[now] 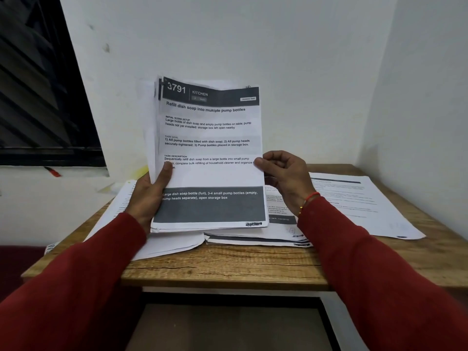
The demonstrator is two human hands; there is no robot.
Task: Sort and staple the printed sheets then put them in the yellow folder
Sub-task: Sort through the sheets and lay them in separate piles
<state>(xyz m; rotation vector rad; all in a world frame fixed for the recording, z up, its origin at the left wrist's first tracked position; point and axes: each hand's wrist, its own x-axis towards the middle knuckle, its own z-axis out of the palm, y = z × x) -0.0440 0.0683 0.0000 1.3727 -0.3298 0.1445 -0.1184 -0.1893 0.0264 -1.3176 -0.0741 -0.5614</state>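
I hold a stack of printed sheets [210,148] upright above the wooden table [228,264]. The top sheet reads "3791 KITCHEN" with a dark header and dark footer band. My left hand [149,193] grips the stack's lower left edge, thumb on the front. My right hand [286,178] pinches the right edge of the top sheet between thumb and fingers. More printed sheets lie flat on the table: a pile under the held stack [255,238], a spread at the left [162,245], and a few at the right [364,206]. A yellow patch [141,171], perhaps the folder, peeks out behind my left hand. No stapler is visible.
White walls close off the back and right of the table. A dark louvred window [43,97] is at the upper left, with a red pen [53,171] on its sill. Below the table's front edge is a white frame [336,315].
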